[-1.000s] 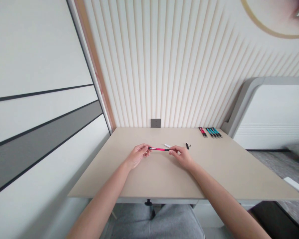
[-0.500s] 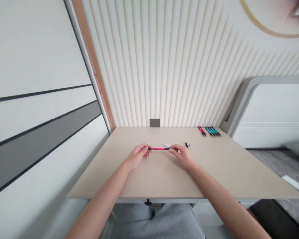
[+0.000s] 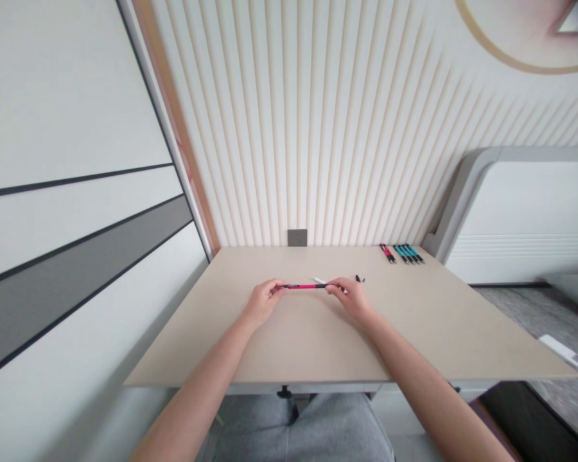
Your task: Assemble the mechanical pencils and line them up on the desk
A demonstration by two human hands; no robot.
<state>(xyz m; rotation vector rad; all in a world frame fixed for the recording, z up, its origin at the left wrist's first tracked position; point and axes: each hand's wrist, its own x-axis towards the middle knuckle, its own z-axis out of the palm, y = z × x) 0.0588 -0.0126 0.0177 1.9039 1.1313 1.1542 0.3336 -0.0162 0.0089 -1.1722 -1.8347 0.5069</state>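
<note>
A pink and black pen (image 3: 304, 286) is held level above the desk, stretched between both hands. My left hand (image 3: 264, 300) pinches its left black end. At its right black end, my right hand (image 3: 350, 297) grips it between thumb and fingers. Behind the pen, close to the right fingers, lies a small white stick-like piece (image 3: 320, 280), partly hidden by that hand. A small black piece (image 3: 358, 278) rests on the desk just beyond my right hand, with a tiny dark bit beside it.
Pink pens (image 3: 388, 253) lie at the back right of the desk (image 3: 202, 346), with several teal pens (image 3: 409, 254) alongside. A dark wall socket (image 3: 297, 237) sits above the back edge. A white cabinet (image 3: 52, 269) stands on the left.
The fingers of my left hand have closed in around the pen's left end. The pen stays nearly in place, and the view has shifted slightly.
</note>
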